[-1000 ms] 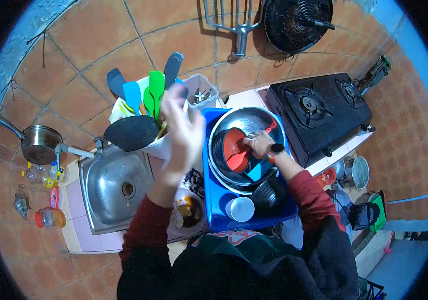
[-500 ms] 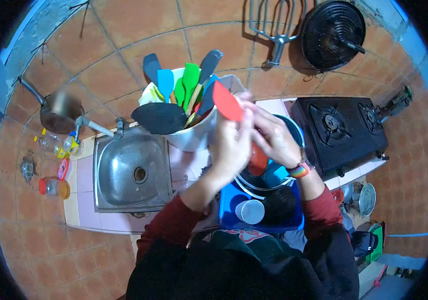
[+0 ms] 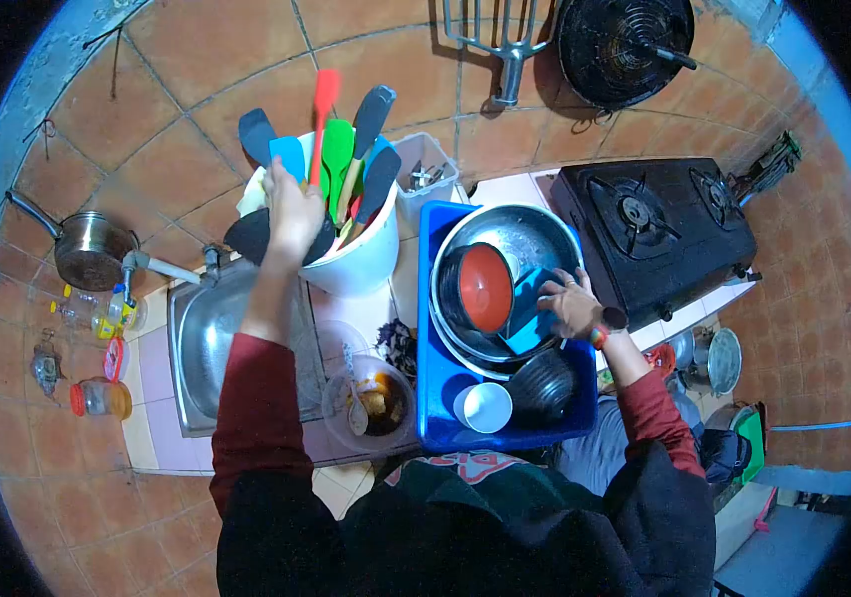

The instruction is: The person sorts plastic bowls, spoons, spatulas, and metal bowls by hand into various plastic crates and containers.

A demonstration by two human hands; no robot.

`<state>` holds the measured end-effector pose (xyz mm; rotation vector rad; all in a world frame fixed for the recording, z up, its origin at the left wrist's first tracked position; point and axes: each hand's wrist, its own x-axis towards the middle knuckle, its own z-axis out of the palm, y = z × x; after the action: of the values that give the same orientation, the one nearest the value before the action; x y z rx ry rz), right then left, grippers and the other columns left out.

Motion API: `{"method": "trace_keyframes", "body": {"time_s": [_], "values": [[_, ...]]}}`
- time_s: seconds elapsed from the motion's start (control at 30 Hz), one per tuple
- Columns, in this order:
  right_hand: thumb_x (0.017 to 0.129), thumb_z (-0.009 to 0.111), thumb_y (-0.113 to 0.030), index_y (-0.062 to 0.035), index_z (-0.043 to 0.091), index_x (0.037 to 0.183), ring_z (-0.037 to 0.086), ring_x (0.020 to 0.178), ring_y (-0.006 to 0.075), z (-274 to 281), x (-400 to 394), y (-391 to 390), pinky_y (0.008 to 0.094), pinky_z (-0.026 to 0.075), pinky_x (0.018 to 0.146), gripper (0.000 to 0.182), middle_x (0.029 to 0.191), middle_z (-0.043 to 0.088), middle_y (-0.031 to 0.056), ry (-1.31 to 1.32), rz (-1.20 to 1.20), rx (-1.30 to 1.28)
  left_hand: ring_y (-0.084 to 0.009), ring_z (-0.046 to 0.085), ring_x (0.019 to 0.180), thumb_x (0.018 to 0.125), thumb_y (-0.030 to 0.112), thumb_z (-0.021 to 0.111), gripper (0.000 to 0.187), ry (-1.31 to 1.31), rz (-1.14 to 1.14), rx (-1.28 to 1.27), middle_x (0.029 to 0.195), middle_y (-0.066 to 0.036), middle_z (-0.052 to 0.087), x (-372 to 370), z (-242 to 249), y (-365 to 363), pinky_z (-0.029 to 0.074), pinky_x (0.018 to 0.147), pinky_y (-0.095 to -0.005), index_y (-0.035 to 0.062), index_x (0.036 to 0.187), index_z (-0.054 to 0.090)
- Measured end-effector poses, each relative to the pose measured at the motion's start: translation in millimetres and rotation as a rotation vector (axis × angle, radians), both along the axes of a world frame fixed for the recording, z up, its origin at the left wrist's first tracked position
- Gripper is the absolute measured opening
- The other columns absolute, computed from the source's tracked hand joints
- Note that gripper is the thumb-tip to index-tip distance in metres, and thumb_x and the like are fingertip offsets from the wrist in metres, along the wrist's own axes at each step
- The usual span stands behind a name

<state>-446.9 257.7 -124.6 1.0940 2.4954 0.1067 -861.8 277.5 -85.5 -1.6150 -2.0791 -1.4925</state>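
While the left hand [image 3: 294, 217] holds a red spatula [image 3: 326, 95] at the utensil bucket [image 3: 361, 261], the right hand [image 3: 573, 306] is down in the blue basin [image 3: 433, 413]

The two hands are well apart. The left has its fingers closed about the lower part of the red spatula's handle, over the mouth of the white bucket; the blade points up toward the tiled wall and is slightly blurred. Around it in the bucket stand green spatulas [image 3: 338, 139], a light-blue spatula [image 3: 287, 154] and several dark grey ones, and a broad black utensil head [image 3: 247, 237] leans out at the left rim.

The right hand, wearing a watch and a striped bracelet, has its fingers bent and spread at the edge of an angular light-blue piece [image 3: 527, 316]; whether they grip it, I cannot tell. That piece lies in a large metal bowl [image 3: 535, 231], beside a bowl with a red inside and a black outside [image 3: 485, 289]. Nearer the person, a white cup [image 3: 483, 408] and a black ribbed bowl [image 3: 545, 386] share the basin.

Left of the basin is a clear plastic bowl [image 3: 332, 423] holding brown food and a spoon, with the steel sink [image 3: 205, 343] beyond; to the right stands a black two-burner stove [image 3: 610, 269].
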Motion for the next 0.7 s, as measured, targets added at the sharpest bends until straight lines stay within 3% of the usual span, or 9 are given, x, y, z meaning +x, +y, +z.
{"method": "trace_keyframes", "body": {"time_s": [0.07, 0.13, 0.23, 0.3, 0.37, 0.4, 0.47, 0.63, 0.7], "values": [[0.065, 0.064, -0.024, -0.0222, 0.059, 0.099, 0.036, 0.118, 0.0286, 17.5, -9.4, -3.8, 0.0567, 0.023, 0.095, 0.034, 0.109, 0.051, 0.005, 0.297, -0.057, -0.083, -0.0314, 0.045, 0.102, 0.073, 0.0, 0.048, 0.05, 0.217, 0.07, 0.245, 0.116, -0.021, 0.04, 39.3, 30.2, -27.4, 0.04, 0.085, -0.0361, -0.0021, 0.121, 0.036], [0.067, 0.06, -0.019, -0.0171, 0.06, 0.094, 0.048, 0.103, 0.0292, 21.5, -24.5, 2.1, 0.0524, 0.028, 0.091, 0.027, 0.097, 0.054, 0.0069, 0.448, -0.105, -0.029, -0.0273, 0.05, 0.085, 0.071, -0.003, 0.047, 0.04, -0.038, -0.294, 0.266, 0.097, -0.016, 0.05, 88.9, 41.7, -56.7, 0.043, 0.075, -0.0354, 0.0003, 0.111, 0.045], [0.068, 0.056, -0.014, -0.0143, 0.06, 0.094, 0.055, 0.084, 0.0282, 7.7, -32.6, 24.9, 0.045, 0.037, 0.085, 0.026, 0.089, 0.055, 0.008, 0.351, -0.16, 0.072, -0.0272, 0.049, 0.1, 0.068, 0.008, 0.058, 0.034, 0.313, -0.905, -0.143, 0.102, -0.01, 0.053, 144.9, 24.1, -79.3, 0.038, 0.086, -0.0394, 0.0071, 0.102, 0.053], [0.071, 0.051, -0.012, -0.0139, 0.059, 0.097, 0.056, 0.088, 0.0284, -18.8, -32.5, 46.4, 0.0425, 0.043, 0.078, 0.027, 0.095, 0.056, 0.0095, 0.243, -0.104, 0.135, -0.0274, 0.042, 0.111, 0.069, 0.015, 0.058, 0.038, 0.773, -0.804, -0.074, 0.113, -0.011, 0.05, 171.6, -27.4, -86.0, 0.026, 0.1, -0.0442, 0.009, 0.106, 0.054], [0.073, 0.047, -0.007, -0.0086, 0.056, 0.1, 0.058, 0.09, 0.0302, -34.0, -35.6, 57.0, 0.0403, 0.048, 0.073, 0.029, 0.104, 0.057, 0.0153, 0.228, -0.076, 0.07, -0.0242, 0.048, 0.104, 0.069, 0.011, 0.053, 0.031, 0.974, -0.729, -0.076, 0.102, -0.01, 0.056, 181.8, -53.7, -85.8, 0.019, 0.104, -0.0443, 0.0073, 0.099, 0.058], [0.078, 0.044, -0.011, -0.0129, 0.053, 0.106, 0.058, 0.09, 0.0333, -53.0, -38.9, 76.0, 0.0432, 0.046, 0.075, 0.03, 0.103, 0.056, 0.0189, 0.279, -0.258, -0.032, -0.0242, 0.048, 0.104, 0.069, 0.011, 0.053, 0.031, 0.974, -0.729, -0.076, 0.102, -0.01, 0.056, 185.2, -56.0, -85.3, 0.019, 0.104, -0.0443, 0.0073, 0.099, 0.058], [0.079, 0.043, -0.012, -0.0108, 0.052, 0.107, 0.058, 0.087, 0.0344, -59.8, -50.4, 89.7, 0.0432, 0.046, 0.074, 0.03, 0.099, 0.057, 0.0208, 0.349, -0.365, -0.019, -0.0201, 0.054, 0.093, 0.073, 0.011, 0.05, 0.017, 1.275, -0.692, -0.606, 0.086, -0.006, 0.062, 190.6, -54.2, -81.7, 0.014, 0.106, -0.0457, 0.0075, 0.083, 0.063], [0.077, 0.049, -0.019, 0.0006, 0.058, 0.084, 0.059, 0.082, 0.0363, -110.4, -49.0, 105.2, 0.0444, 0.046, 0.072, 0.023, 0.083, 0.06, 0.0243, 0.569, -0.372, -0.005, -0.0179, 0.055, 0.084, 0.072, 0.009, 0.05, 0.011, 1.05, -0.755, -0.272, 0.072, -0.004, 0.059, 172.6, -20.0, -108.3, 0.015, 0.106, -0.0454, 0.0105, 0.073, 0.061], [0.07, 0.056, -0.018, -0.0043, 0.06, 0.079, 0.059, 0.076, 0.0356, -65.1, -55.1, 90.6, 0.0435, 0.047, 0.069, 0.017, 0.077, 0.061, 0.0203, 0.631, -0.415, 0.111, -0.0179, 0.054, 0.08, 0.068, 0.009, 0.052, 0.012, 0.841, -0.813, -0.272, 0.071, -0.003, 0.056, 165.4, -4.8, -117.8, 0.019, 0.104, -0.0464, 0.0107, 0.077, 0.06]]}}
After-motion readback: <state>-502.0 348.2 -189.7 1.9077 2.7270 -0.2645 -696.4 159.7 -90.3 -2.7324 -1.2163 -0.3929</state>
